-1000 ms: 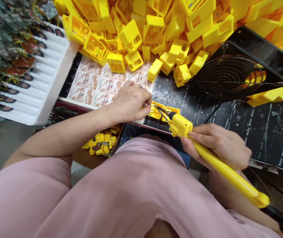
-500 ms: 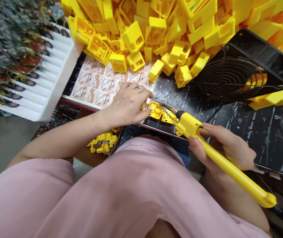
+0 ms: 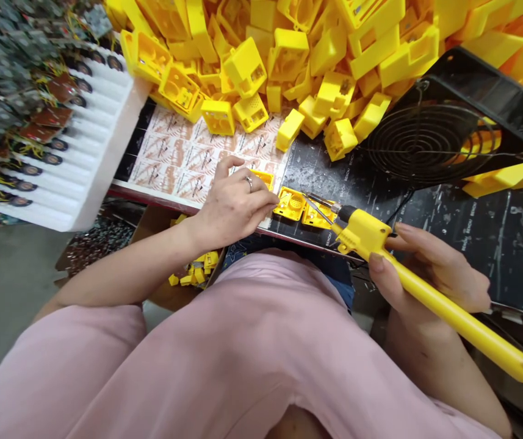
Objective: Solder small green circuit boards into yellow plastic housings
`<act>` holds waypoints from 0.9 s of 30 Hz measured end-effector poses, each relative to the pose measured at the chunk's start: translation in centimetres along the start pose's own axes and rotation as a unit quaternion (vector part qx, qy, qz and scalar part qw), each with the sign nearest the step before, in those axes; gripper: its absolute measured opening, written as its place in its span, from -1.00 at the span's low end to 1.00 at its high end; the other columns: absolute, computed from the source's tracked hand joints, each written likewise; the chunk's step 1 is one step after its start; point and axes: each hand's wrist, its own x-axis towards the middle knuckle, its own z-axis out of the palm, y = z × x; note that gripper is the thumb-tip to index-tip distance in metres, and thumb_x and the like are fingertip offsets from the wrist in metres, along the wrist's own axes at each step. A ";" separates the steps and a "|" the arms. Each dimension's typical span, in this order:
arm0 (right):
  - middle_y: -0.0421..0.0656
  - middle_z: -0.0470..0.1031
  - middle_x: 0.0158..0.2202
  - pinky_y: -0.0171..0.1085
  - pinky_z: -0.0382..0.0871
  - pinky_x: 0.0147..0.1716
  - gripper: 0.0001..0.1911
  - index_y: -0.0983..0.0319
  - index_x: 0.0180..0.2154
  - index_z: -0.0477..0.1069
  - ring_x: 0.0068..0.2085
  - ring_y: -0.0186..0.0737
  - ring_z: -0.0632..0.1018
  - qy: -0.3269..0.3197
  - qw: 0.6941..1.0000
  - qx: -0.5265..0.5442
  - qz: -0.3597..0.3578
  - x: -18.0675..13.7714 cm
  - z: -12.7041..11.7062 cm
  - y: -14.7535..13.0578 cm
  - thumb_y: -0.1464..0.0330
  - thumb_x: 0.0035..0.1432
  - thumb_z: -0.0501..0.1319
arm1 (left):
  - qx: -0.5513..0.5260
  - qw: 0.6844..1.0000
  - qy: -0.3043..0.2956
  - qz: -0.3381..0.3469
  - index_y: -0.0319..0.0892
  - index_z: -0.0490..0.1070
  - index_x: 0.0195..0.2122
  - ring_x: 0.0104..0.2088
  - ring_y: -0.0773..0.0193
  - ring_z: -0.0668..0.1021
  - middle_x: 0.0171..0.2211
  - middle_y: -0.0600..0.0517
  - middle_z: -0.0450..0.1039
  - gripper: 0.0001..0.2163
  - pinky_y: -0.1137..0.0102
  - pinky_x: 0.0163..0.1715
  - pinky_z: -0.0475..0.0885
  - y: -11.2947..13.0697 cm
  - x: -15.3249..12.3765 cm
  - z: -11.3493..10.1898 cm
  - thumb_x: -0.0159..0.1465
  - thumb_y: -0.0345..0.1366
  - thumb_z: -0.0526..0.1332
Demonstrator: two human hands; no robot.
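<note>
My right hand [image 3: 435, 268] is closed round the yellow handle of a soldering iron [image 3: 444, 305]. The iron's metal tip, with a thin tube beside it, points left over an open yellow plastic housing [image 3: 318, 214] at the bench's front edge. Left of that lies a second open yellow housing [image 3: 290, 203], its small round speaker holes showing. My left hand [image 3: 238, 204] is at this housing's left edge, thumb and fingertips drawn together. Whatever they pinch is hidden. A third yellow housing [image 3: 262, 178] shows partly behind my left fingers.
Yellow housings [image 3: 288, 55] are heaped along the back. A black fan [image 3: 419, 143] stands at the right. On the left, a white foam tray [image 3: 100, 134] carries circuit boards with wires and small round speakers. Printed sheets [image 3: 183, 152] cover the bench's left part. Below is a box [image 3: 165, 235] with yellow parts.
My left hand has drawn slightly left and down, uncovering the third housing behind it. The soldering iron has moved right and a little down with my right hand.
</note>
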 end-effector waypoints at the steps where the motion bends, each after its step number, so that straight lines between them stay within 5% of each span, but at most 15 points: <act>1: -0.23 0.74 -0.21 -0.27 0.42 -0.65 -0.34 -0.06 0.32 0.51 -0.52 -0.22 0.61 -0.004 1.000 0.009 -0.005 0.1 -0.1 0.2 0.38 0.22 0.51 | 0.003 1.000 -0.005 -0.003 -0.06 0.68 -0.28 -0.28 0.17 0.56 -0.39 0.04 0.63 -0.71 -0.10 0.20 0.39 0.0 0.1 0.0 0.50 -0.25 0.16; 6: -0.17 0.75 -0.28 -0.32 0.52 -0.64 -0.25 0.04 0.28 0.55 -0.48 -0.15 0.69 -0.055 0.991 0.074 -0.101 1.7 -0.5 0.7 0.49 0.08 0.58 | 0.034 0.999 -0.042 -0.002 -0.09 0.63 -0.34 -0.28 0.15 0.55 -0.42 0.02 0.58 -0.69 -0.11 0.19 0.41 0.4 0.8 -0.1 0.46 -0.27 0.12; 13: -0.24 0.66 -0.44 -0.40 0.55 -0.57 -0.70 0.14 -0.16 0.51 -0.46 -0.25 0.68 -0.121 0.979 0.109 -0.124 3.2 -0.1 -0.4 0.53 0.17 0.52 | 0.079 0.995 -0.037 0.049 -0.15 0.57 -0.38 -0.29 0.17 0.53 -0.42 0.01 0.58 -0.68 0.02 0.08 0.47 0.4 1.1 0.3 0.45 -0.33 0.08; 23: -0.16 0.66 -0.36 -0.38 0.60 -0.38 -0.77 0.20 -0.19 0.42 -0.38 -0.33 0.66 -0.180 0.968 0.049 -0.167 3.9 -0.1 -0.9 0.49 0.29 0.46 | 0.120 0.989 -0.028 0.077 -0.17 0.56 -0.39 -0.30 0.16 0.51 -0.47 0.02 0.49 -0.71 0.03 0.03 0.48 0.3 1.5 0.6 0.40 -0.34 0.09; 27: -0.21 0.63 -0.37 -0.37 0.62 -0.36 -0.85 0.16 -0.21 0.43 -0.36 -0.35 0.66 -0.184 0.973 0.041 -0.134 3.8 -0.7 -1.3 0.42 0.40 0.39 | 0.127 0.988 -0.020 0.082 -0.16 0.56 -0.39 -0.32 0.17 0.51 -0.48 0.03 0.49 -0.70 0.05 -0.01 0.49 0.2 1.4 0.7 0.42 -0.34 0.08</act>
